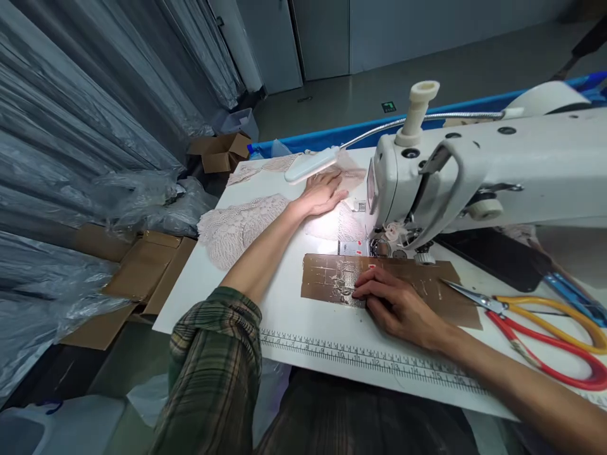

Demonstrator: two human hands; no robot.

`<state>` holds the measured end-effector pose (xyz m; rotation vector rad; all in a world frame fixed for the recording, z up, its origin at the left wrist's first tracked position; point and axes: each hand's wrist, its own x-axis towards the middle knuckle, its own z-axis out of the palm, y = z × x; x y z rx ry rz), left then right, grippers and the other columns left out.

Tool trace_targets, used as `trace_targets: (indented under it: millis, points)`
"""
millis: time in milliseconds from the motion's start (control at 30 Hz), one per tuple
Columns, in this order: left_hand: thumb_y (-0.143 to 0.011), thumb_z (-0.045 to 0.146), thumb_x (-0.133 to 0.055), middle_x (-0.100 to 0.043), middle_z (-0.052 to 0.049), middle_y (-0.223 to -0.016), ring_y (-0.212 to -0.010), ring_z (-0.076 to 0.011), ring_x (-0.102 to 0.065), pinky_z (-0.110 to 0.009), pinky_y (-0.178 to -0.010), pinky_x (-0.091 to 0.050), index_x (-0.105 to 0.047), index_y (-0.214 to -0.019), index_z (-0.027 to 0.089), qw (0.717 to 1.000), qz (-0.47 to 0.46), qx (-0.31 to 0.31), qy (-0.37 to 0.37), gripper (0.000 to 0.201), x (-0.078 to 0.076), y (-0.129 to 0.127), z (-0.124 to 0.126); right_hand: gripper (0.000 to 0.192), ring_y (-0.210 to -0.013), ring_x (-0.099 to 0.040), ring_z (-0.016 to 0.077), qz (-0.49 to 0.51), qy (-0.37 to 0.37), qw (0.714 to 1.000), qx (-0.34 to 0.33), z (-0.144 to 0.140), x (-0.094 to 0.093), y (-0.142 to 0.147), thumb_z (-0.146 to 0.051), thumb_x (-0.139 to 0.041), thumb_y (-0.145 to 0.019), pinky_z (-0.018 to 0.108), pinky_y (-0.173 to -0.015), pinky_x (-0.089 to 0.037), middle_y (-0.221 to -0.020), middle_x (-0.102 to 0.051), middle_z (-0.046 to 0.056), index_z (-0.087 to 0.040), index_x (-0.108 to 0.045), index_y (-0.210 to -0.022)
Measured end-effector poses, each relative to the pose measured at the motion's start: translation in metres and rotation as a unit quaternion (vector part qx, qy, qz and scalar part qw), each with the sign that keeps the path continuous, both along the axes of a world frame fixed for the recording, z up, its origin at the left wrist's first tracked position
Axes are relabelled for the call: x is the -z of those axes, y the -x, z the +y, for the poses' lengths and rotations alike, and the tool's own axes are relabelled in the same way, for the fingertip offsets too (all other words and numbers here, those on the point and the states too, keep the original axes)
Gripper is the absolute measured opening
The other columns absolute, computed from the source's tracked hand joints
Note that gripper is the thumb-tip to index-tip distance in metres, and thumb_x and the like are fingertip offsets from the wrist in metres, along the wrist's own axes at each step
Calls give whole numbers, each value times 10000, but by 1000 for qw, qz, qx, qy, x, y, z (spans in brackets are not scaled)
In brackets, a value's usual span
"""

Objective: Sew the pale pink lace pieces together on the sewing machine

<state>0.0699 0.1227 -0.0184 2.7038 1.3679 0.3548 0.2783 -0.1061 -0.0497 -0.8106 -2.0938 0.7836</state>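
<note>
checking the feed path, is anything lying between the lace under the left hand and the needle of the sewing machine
Nothing visible does. The left hand lies flat on the lace, which runs unbroken over the table to the needle area.

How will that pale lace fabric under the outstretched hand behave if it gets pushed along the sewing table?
The lace fabric will probably bunch, not slide whole: it lies rumpled and openwork. It looks light and floppy. The left hand lies flat on it, so it likely shifts easily.
</note>
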Motion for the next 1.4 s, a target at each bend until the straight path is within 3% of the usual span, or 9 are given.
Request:
trace_targets:
  millis: [167,267,500,633,733,867,1133,1300,1400]
  points:
    - [-1079,299,-235,-625,-169,-1267,-1176,-272,-583,-441,-1044,-439,-578,-1240,104,997,5,-35,-71,426,-2,-19,-29,254,-937,-665,169,-14,0,1000,-1,-1,3,-1,-60,-464,-912,316,-854,-583,-1029,-658,84,-191,-663,-1001]
    - [-1074,316,-306,-671,-155,-1132,-1069,-257,-622,-422,-996,-456,-629,-1137,129,997,30,-20,-69,378,2,-21,-58,271,-939,-674,170,-22,-6,1000,-6,-2,3,-2,-65,-456,-917,315,-857,-583,-1040,-670,88,-191,-674,-1017]
    - [-1035,413,-492,-601,-138,-1370,-1230,-251,-587,-406,-1020,-450,-600,-1249,186,999,16,13,-39,330,4,20,-111,243,-911,-703,184,-23,-26,999,18,-6,3,-5,-135,-486,-943,317,-803,-594,-996,-699,69,-229,-706,-987]
    - [-1028,441,-488,-596,-156,-1332,-1238,-298,-559,-485,-1065,-417,-566,-1228,168,990,-19,-131,-38,347,-3,65,-124,216,-899,-708,206,-20,-31,999,27,-7,5,-4,-164,-502,-944,363,-814,-600,-970,-705,69,-237,-705,-957]
    - [-997,441,-554,-619,-148,-1172,-1143,-307,-580,-494,-1014,-452,-583,-1053,169,964,-68,-252,-43,280,-3,94,-124,228,-883,-704,202,-25,-33,999,28,-7,5,-3,-156,-486,-948,358,-787,-602,-969,-702,78,-230,-701,-949]
    - [-976,366,-594,-590,-90,-966,-985,-254,-601,-415,-909,-516,-539,-802,194,946,-136,-290,-43,251,5,116,-120,229,-865,-697,187,-33,-32,999,26,-8,2,-2,-139,-484,-945,328,-740,-595,-974,-685,77,-223,-696,-968]
    - [-1023,246,-436,-542,-109,-986,-967,-266,-553,-506,-927,-493,-422,-814,214,959,-133,-242,-70,211,6,118,-122,234,-932,-701,203,-33,-15,999,30,-7,4,-2,-132,-488,-941,346,-777,-597,-1006,-683,81,-218,-703,-977]
    - [-1074,320,-339,-545,-60,-870,-646,-154,-507,-318,-548,-456,-385,-826,224,992,-99,-76,-6,270,4,74,-153,224,-933,-696,203,4,-1,999,40,-7,0,-3,-151,-510,-942,354,-809,-602,-972,-696,62,-242,-714,-930]
    - [-1071,319,-399,-581,-16,-820,-575,-110,-498,-252,-485,-428,-461,-883,209,993,-83,68,51,227,8,37,-181,219,-909,-688,206,39,0,996,80,-7,-2,-4,-166,-530,-934,368,-804,-602,-923,-695,49,-261,-722,-890]
